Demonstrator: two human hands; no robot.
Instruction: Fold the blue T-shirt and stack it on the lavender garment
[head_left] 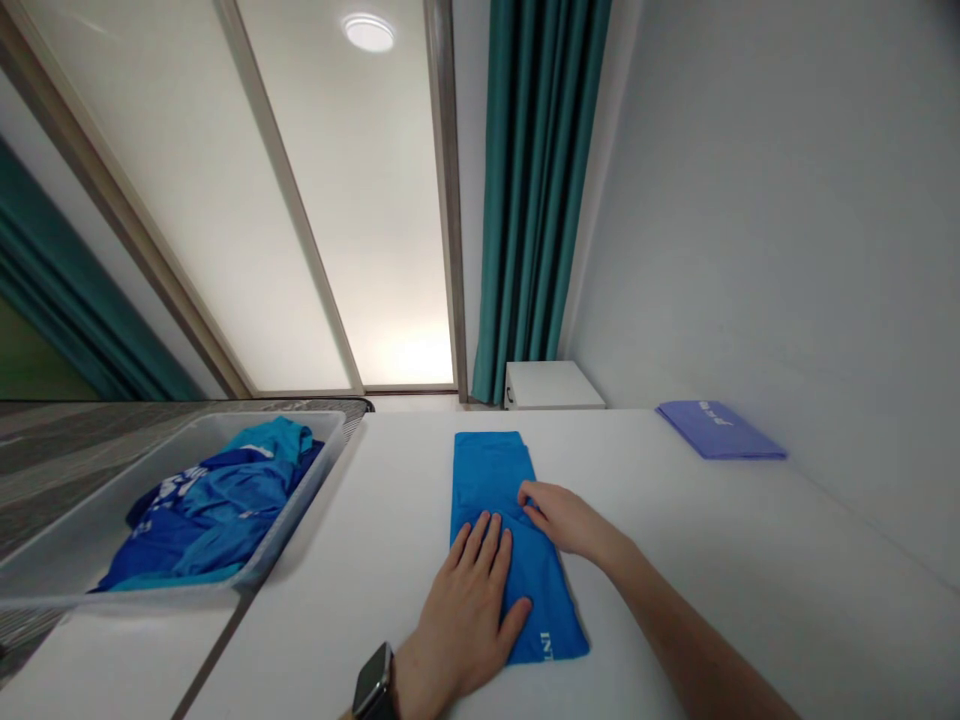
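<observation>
A bright blue shirt (491,465), folded into a long strip, lies lengthwise on the white table. White letters show near its lower right corner. My left hand (474,600) rests flat on its lower half with the fingers stretched out, a dark watch (374,680) on that wrist. Along the right edge of the strip, my right hand (562,515) is curled, with thumb and forefinger pinching the cloth at about mid-length. The fabric is slightly wrinkled between the two hands. Part of the shirt is hidden under my left palm.
On the left stands a translucent plastic bin (330,450) holding a heap of crumpled blue clothes (225,500). A folded purple garment (720,432) lies by the wall at the table's far right. Behind the table are a white cabinet (551,385), a green curtain (536,200) and frosted sliding doors (360,200).
</observation>
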